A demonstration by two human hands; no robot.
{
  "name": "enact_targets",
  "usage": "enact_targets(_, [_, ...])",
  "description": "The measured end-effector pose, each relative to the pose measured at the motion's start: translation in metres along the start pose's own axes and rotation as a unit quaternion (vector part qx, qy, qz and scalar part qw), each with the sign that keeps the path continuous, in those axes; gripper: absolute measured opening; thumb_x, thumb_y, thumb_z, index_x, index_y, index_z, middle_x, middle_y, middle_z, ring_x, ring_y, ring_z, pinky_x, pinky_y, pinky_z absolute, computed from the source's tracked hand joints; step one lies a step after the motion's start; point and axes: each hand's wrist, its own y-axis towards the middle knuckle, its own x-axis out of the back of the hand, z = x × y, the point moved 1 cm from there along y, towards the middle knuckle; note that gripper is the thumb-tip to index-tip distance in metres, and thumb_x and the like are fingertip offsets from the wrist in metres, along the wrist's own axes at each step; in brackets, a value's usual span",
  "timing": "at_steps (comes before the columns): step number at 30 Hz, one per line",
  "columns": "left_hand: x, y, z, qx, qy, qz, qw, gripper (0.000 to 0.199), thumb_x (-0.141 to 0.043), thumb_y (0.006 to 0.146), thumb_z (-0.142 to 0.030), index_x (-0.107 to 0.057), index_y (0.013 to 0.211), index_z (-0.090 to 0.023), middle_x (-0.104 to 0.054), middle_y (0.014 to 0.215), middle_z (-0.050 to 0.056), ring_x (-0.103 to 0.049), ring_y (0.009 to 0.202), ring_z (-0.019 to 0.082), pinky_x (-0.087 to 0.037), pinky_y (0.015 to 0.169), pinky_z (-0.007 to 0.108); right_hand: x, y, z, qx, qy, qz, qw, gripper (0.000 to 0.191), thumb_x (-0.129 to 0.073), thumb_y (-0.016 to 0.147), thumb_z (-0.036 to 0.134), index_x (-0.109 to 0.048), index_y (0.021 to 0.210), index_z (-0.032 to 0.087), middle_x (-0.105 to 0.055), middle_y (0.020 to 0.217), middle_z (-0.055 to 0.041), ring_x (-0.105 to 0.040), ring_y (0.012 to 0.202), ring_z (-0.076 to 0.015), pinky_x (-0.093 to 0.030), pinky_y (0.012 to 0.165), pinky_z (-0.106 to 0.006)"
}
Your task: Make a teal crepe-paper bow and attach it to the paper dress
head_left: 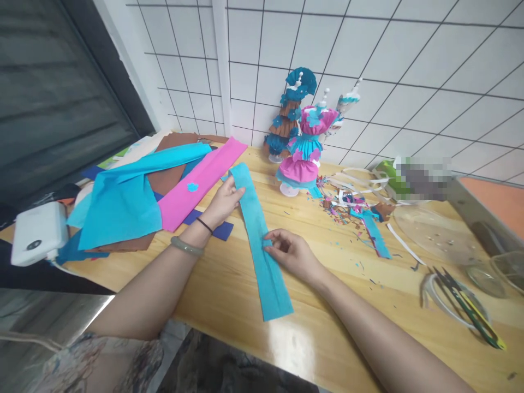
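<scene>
A long turquoise strip of crepe paper (pixel 262 245) hangs slantwise over the table in front of me. My left hand (pixel 225 197) grips its upper end, thumb on the near face. Partway down, the thumb and fingers of my right hand (pixel 289 250) pinch the strip's right edge, and a crease runs lengthwise below them. To the left lie a pink crepe strip (pixel 200 185) with a small blue paper flower (pixel 192 187) on it and a folded turquoise sheet (pixel 123 210). Behind the strip stands a doll-like figure (pixel 301 144) in pink and turquoise ruffles.
A second figure (pixel 282 123) in blue and brown stands by the tiled wall. Paper scraps (pixel 344 210) litter the right side, near a turquoise offcut (pixel 375 234). Scissors (pixel 469 305) lie at the right over a tape roll. A white power bank (pixel 40 233) sits far left.
</scene>
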Motion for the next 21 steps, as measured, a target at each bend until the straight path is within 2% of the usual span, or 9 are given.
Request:
enact_targets(3, [0.001,0.003,0.004,-0.061,-0.006,0.042,0.997,0.041,-0.059,0.074,-0.027,-0.045,0.112,-0.018,-0.062,0.1,0.005,-0.06,0.091,0.016,-0.05,0.077,0.029,-0.001,0.002,-0.003,-0.002,-0.021,-0.028,0.999,0.015,-0.063,0.072,0.028,-0.065,0.087,0.023,-0.053,0.058,0.0039,-0.045,0.051,-0.0099,-0.035,0.048,-0.022])
enact_targets(5, [0.0,0.003,0.009,-0.07,0.023,0.056,0.996,0.036,-0.059,0.073,-0.027,-0.047,0.105,-0.016,-0.061,0.1,0.006,-0.059,0.091,0.016,-0.049,0.077,0.028,0.0,0.005,-0.005,-0.019,-0.003,-0.067,0.998,0.014,-0.064,0.071,0.027,-0.064,0.084,0.022,-0.052,0.057,0.0039,-0.044,0.05,-0.0098,-0.034,0.048,-0.022])
enact_targets(8, [-0.001,0.0,0.014,-0.07,0.158,-0.007,0.985,0.027,-0.059,0.073,-0.032,-0.051,0.094,-0.015,-0.062,0.088,0.005,-0.06,0.081,0.016,-0.048,0.071,0.028,0.002,0.011,-0.006,-0.047,0.037,-0.11,0.992,0.016,-0.066,0.068,0.026,-0.062,0.081,0.02,-0.052,0.058,0.0038,-0.045,0.051,-0.0093,-0.035,0.048,-0.022])
enact_targets(10, [-0.003,-0.006,0.012,-0.088,0.258,-0.067,0.96,0.026,-0.059,0.073,-0.035,-0.051,0.089,-0.016,-0.06,0.076,0.002,-0.058,0.072,0.015,-0.047,0.067,0.028,0.003,0.016,-0.007,-0.06,0.056,-0.122,0.989,0.019,-0.066,0.066,0.027,-0.06,0.082,0.018,-0.053,0.062,0.0028,-0.047,0.051,-0.0091,-0.037,0.047,-0.021])
enact_targets(12, [-0.009,-0.013,0.005,-0.12,0.321,-0.065,0.937,0.024,-0.057,0.075,-0.037,-0.053,0.087,-0.017,-0.058,0.071,0.001,-0.056,0.067,0.015,-0.046,0.064,0.028,0.004,0.019,-0.006,-0.07,0.069,-0.127,0.987,0.023,-0.066,0.066,0.029,-0.058,0.083,0.016,-0.054,0.066,0.0016,-0.049,0.052,-0.0089,-0.039,0.046,-0.021])
enact_targets(13, [-0.012,-0.017,0.001,-0.142,0.339,-0.028,0.93,0.022,-0.055,0.077,-0.037,-0.055,0.085,-0.017,-0.059,0.071,0.001,-0.056,0.067,0.015,-0.046,0.064,0.028,0.004,0.02,-0.006,-0.075,0.077,-0.128,0.986,0.024,-0.066,0.065,0.029,-0.057,0.083,0.016,-0.055,0.067,0.0012,-0.049,0.051,-0.0088,-0.04,0.046,-0.021])
enact_targets(15, [-0.02,-0.025,-0.008,-0.197,0.36,0.084,0.908,0.019,-0.052,0.08,-0.034,-0.059,0.083,-0.018,-0.063,0.079,0.003,-0.058,0.077,0.016,-0.046,0.072,0.029,0.005,0.021,-0.006,-0.081,0.09,-0.131,0.984,0.024,-0.065,0.065,0.029,-0.057,0.083,0.015,-0.055,0.068,0.0009,-0.05,0.052,-0.0087,-0.042,0.045,-0.021])
enact_targets(18, [-0.028,-0.034,-0.012,-0.253,0.399,0.226,0.852,0.028,-0.053,0.08,-0.034,-0.061,0.102,-0.019,-0.063,0.106,0.006,-0.054,0.104,0.019,-0.039,0.093,0.032,0.005,0.02,-0.006,-0.084,0.109,-0.138,0.981,0.023,-0.063,0.065,0.029,-0.055,0.083,0.016,-0.056,0.071,0.0005,-0.054,0.055,-0.0097,-0.047,0.049,-0.023])
enact_targets(21, [-0.029,-0.036,-0.002,-0.229,0.466,0.282,0.807,0.053,-0.055,0.077,-0.046,-0.05,0.122,-0.019,-0.051,0.128,0.01,-0.041,0.122,0.024,-0.031,0.102,0.037,0.007,0.019,-0.009,-0.081,0.12,-0.149,0.978,0.022,-0.062,0.065,0.028,-0.054,0.082,0.017,-0.056,0.071,0.0007,-0.055,0.057,-0.0105,-0.05,0.054,-0.025])
